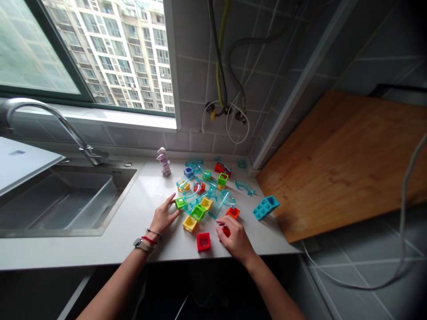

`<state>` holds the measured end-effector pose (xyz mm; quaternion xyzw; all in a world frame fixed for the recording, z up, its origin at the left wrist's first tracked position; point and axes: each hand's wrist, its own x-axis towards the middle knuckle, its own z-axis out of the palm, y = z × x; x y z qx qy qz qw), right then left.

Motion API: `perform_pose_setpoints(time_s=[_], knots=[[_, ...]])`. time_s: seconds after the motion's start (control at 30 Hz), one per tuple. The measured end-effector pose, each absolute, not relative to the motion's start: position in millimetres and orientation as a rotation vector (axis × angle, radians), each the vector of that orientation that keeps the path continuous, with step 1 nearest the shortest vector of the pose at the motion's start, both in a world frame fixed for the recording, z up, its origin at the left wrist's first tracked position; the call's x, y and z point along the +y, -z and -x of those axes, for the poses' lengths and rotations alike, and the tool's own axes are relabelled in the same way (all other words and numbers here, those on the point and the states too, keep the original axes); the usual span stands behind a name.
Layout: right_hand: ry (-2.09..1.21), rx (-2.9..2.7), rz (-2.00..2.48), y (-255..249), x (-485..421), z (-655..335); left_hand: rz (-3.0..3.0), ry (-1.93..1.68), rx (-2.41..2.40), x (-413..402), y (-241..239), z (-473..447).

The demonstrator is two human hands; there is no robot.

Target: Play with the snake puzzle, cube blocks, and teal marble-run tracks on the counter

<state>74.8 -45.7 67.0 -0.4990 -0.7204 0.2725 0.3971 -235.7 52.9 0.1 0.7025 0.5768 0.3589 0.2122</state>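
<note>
My left hand (163, 215) has its thumb and forefinger at two sides of a green block (180, 203) on the white counter. With curled fingers, my right hand (236, 236) closes around a red block (226, 230), which is partly hidden. An orange-red block (232, 213) lies just beyond those fingers. Between my hands are a yellow block (190, 224), another green block (198, 212) and, closer to the edge, a red hollow block (203, 242). Clear teal track pieces (220, 203) lie heaped behind them among more coloured blocks.
A blue multi-hole block (266, 207) stands at the right, near a leaning wooden board (347, 164). A lilac stack (163, 161) rises at the back. On the left are the sink (96, 232) and its faucet (60, 116). The counter's front edge runs close below my hands.
</note>
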Motion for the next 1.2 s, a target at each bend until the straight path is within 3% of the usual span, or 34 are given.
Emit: perform_pose_setpoints(time_s=[0.37,0.73,1.2], knots=[[-0.557,-2.179,1.292,-53,14,-10,-1.777,-1.189,1.778,-6,-33,250],[-0.621,-2.318,1.157,-53,37,-25,-1.559,-1.066,1.166,-72,-67,201],[-0.758,-1.905,1.104,-57,44,-41,-1.215,-1.151,1.139,-51,-38,162]])
